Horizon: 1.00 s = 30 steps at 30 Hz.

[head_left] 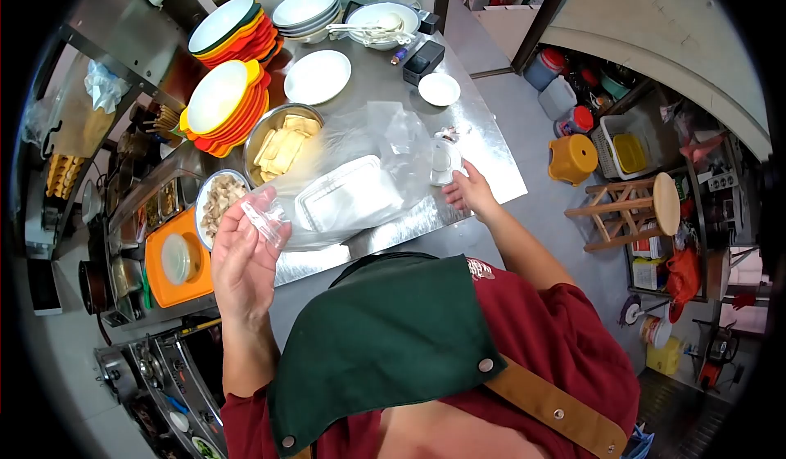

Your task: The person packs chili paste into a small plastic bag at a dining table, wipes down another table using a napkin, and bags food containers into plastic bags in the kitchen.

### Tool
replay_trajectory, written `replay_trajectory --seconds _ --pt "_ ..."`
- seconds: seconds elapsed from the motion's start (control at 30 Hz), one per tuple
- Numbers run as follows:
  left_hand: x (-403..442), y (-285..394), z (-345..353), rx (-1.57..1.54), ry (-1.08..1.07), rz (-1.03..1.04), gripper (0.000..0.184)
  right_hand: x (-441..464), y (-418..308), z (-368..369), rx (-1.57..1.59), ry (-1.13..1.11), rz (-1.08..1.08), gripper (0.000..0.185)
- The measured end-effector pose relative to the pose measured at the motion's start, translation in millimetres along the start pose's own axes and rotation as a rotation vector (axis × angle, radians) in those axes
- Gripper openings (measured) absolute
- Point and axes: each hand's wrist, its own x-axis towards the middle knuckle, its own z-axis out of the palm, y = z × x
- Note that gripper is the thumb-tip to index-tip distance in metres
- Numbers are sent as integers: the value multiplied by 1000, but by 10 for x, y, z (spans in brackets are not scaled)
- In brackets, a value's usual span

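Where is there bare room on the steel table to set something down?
Bare steel table shows between the small white dish, the right hand and the right edge; a smaller patch lies between the white plate and the black box. The plastic bag fills the middle; stacked orange bowls crowd the left.

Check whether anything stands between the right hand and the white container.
Yes. The clear plastic bag, held by the left hand, lies over the white container, so its film separates the container from the right hand.
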Motion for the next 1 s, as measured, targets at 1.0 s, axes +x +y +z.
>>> replay_trajectory --seconds 1.0 --pt "-94 -332 -81 165 201 187 37 -723 -1327 1316 -67 -614 -110 43"
